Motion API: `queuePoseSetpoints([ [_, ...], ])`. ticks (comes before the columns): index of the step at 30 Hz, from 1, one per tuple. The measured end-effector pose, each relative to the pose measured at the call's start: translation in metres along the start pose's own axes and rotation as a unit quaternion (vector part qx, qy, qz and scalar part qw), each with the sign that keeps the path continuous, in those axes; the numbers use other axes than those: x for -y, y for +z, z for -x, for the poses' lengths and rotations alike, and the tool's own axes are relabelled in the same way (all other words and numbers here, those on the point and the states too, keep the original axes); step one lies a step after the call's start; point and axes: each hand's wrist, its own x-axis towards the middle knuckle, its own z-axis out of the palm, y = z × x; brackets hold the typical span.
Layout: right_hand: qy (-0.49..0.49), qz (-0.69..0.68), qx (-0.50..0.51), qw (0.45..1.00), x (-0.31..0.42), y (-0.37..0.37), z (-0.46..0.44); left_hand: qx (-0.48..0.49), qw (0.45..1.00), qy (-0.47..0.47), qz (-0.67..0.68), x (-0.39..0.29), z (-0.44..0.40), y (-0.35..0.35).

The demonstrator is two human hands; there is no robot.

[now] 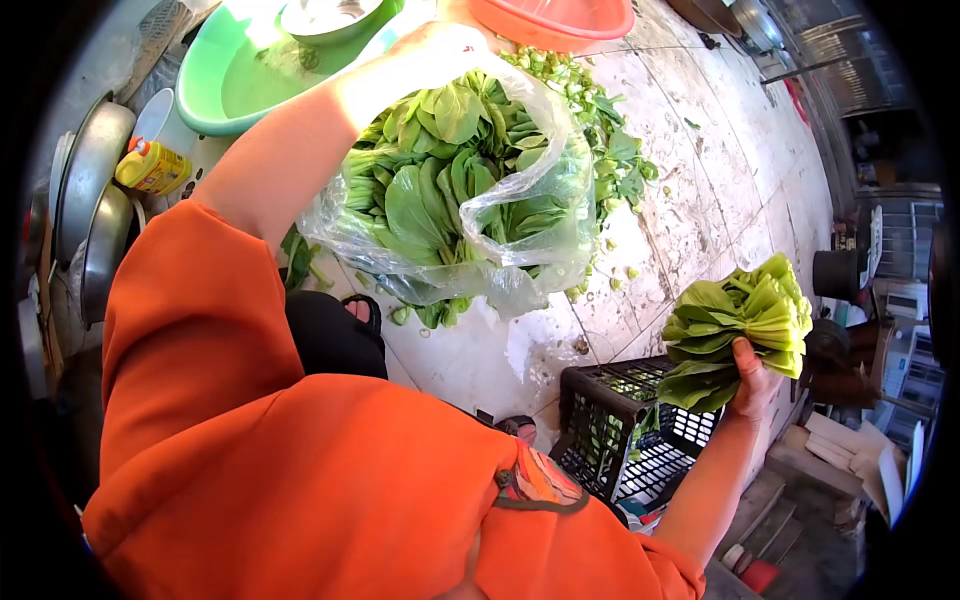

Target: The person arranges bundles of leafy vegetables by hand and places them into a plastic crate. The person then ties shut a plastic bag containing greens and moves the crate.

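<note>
So, head cam, only view here. The right grip (pixel 757 388) is over at the right side of the frame, closed around a bunch of leafy greens (pixel 738 325), thumb across it, pale stem ends facing the right edge. The left grip (pixel 440 58) is up at top center by the rim of a clear plastic bag (pixel 545 265). It's super washed out by the sun, so I can't tell if the fingers are actually closed on the plastic.

The bag's in the upper middle, mouth open, stuffed with more greens (pixel 430 205). Leaf scraps (pixel 622 150) are scattered on the tiled floor (pixel 690 180) just beside it. Black plastic crate (pixel 610 390) sits lower right of center, some green bits inside. Green basin (pixel 205 105) upper left, reddish basin (pixel 555 30) top center, yellow bottle (pixel 155 168) near the left edge.
</note>
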Motion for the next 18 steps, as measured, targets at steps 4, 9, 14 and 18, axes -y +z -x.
queuePoseSetpoints([
  [4,-0.071,0.025,0.12,0.99,0.03,0.1,-0.037,-0.089,0.968,0.115,0.205,0.015,-0.001,-0.027],
  [9,-0.052,0.059,0.295,0.952,0.04,0.183,-0.059,-0.122,0.984,0.071,0.106,0.036,0.015,-0.034],
  [14,-0.022,0.036,0.404,0.914,0.054,0.26,-0.081,0.0,0.967,-0.052,-0.249,0.069,0.059,-0.051],
  [18,-0.223,0.316,0.403,0.83,0.061,0.314,-0.103,0.003,0.999,-0.051,0.009,0.093,0.051,-0.07],
])
